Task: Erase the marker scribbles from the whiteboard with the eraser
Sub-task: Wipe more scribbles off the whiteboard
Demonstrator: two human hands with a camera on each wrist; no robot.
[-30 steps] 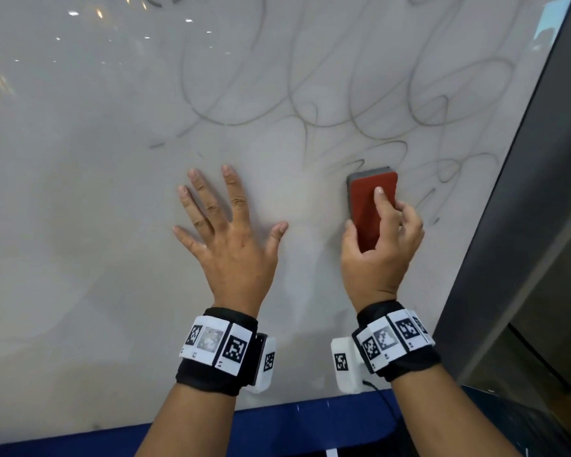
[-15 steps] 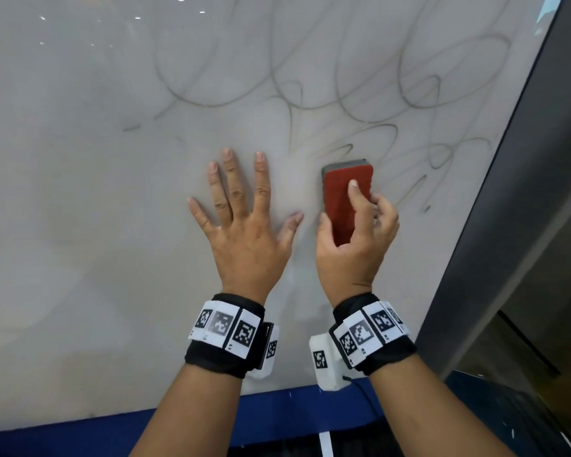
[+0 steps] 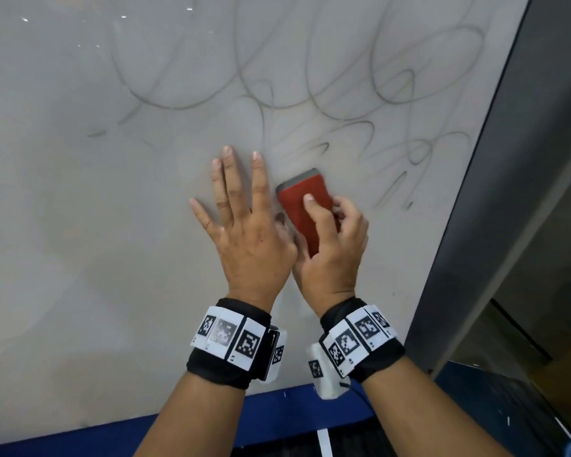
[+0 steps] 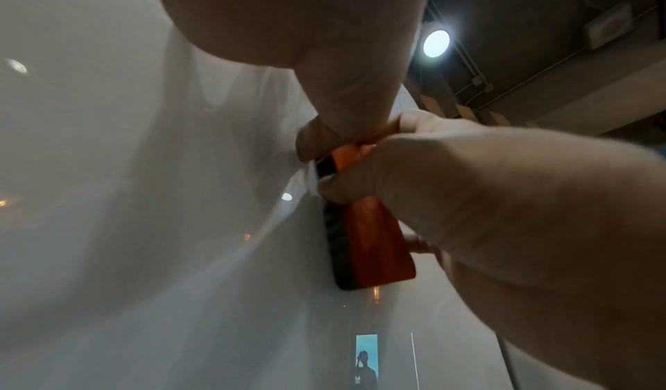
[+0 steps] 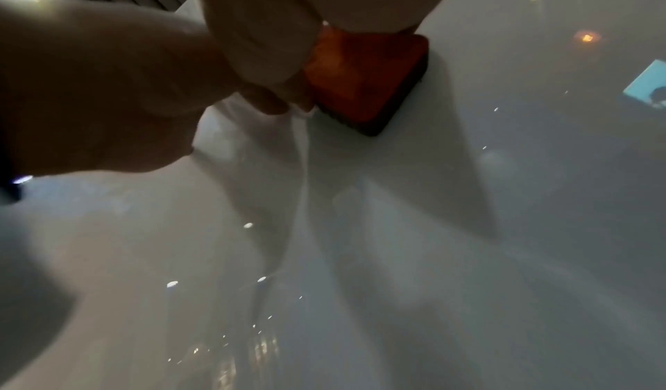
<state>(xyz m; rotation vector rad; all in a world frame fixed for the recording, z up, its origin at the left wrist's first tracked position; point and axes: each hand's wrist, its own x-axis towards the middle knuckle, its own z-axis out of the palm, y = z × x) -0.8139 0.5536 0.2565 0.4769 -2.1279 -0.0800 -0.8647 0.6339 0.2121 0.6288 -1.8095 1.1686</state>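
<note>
Head view: we've got our left hand [image 3: 244, 239] flat on the whiteboard [image 3: 80, 225], fingers straight and spread. Our right hand [image 3: 333, 249] grips the red eraser [image 3: 302, 206] just beside it, index finger along the back, felt side against the board. The two hands touch or nearly so at the thumbs; can't tell which. Marker scribbles [image 3: 277, 94] loop above and to the right of the eraser, faint and grey; a few short strokes sit between the eraser and the board's dark right frame [image 3: 475, 209]. Left and lower parts of the board are smudgy but unmarked, lots of room there. A blue strip [image 3: 80, 440] runs along the bottom edge. Scribbles are cut off at the top of the pic.

Left wrist view: the eraser [image 4: 371, 242] shows edge-on, dark felt on the board [image 4: 126, 196], our right hand [image 4: 486, 196] wrapped over it. Our left hand [image 4: 306, 40] fills the top, fingertips hidden. No scribbles legible, just glare.

Right wrist view: eraser [image 5: 367, 82] corner pokes out from under our right hand [image 5: 270, 25]; our left hand [image 5: 108, 97] is a dark blur at left. Board [image 5: 360, 253] is hazy w/ light specks.
</note>
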